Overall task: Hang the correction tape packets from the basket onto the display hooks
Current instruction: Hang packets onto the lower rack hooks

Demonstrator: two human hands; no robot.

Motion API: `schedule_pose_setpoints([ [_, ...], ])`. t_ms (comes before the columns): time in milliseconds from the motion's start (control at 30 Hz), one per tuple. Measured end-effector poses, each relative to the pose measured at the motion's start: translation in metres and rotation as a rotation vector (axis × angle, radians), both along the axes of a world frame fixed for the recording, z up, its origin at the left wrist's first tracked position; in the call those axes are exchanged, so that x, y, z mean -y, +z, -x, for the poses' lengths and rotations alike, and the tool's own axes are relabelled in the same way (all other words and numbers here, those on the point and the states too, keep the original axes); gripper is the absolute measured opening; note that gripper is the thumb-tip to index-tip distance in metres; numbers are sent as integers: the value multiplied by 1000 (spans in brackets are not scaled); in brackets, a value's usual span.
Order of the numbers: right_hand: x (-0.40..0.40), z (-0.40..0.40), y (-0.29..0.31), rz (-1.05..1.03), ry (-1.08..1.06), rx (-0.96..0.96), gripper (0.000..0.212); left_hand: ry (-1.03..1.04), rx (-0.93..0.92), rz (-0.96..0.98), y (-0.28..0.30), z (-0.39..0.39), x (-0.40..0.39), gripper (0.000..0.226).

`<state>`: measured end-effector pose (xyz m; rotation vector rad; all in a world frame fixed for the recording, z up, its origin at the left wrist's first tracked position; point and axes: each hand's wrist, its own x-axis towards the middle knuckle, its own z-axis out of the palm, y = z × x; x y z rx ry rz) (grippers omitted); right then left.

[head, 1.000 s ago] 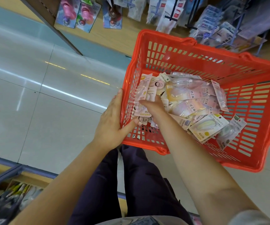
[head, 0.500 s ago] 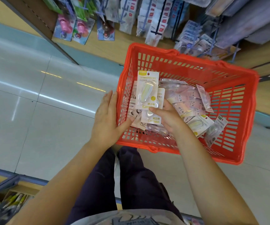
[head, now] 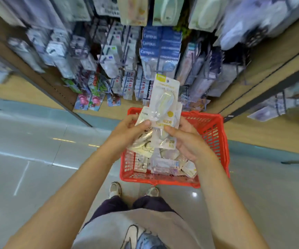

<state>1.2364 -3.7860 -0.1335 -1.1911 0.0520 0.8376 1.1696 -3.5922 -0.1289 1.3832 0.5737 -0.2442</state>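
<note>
Both hands hold a small stack of correction tape packets [head: 164,103] above the red basket [head: 215,133]. The top packet is white with a yellow-white dispenser and stands upright. My left hand [head: 127,132] pinches the stack's left edge, with a cartoon-printed packet [head: 143,142] under its thumb. My right hand [head: 188,141] grips the lower right side of the stack. Several more packets [head: 165,162] lie in the basket on the floor. Display hooks [head: 127,56] loaded with stationery hang on the rack ahead, blurred.
Blue Campus packs [head: 160,45] hang straight ahead above the held packets. Wooden shelf panels run along both sides. Pale tiled floor [head: 28,150] stretches to the left. My shoes [head: 115,189] stand just behind the basket.
My right hand lifted packets out of the basket, my left hand left the basket rim and joined it, and my view rose from the basket toward the hanging display.
</note>
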Motion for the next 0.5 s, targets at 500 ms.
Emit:
schedule_pose_setpoints([
  [500,-12,-21,168,95,133,453,51,121,345,36,176,-28,-13,47],
])
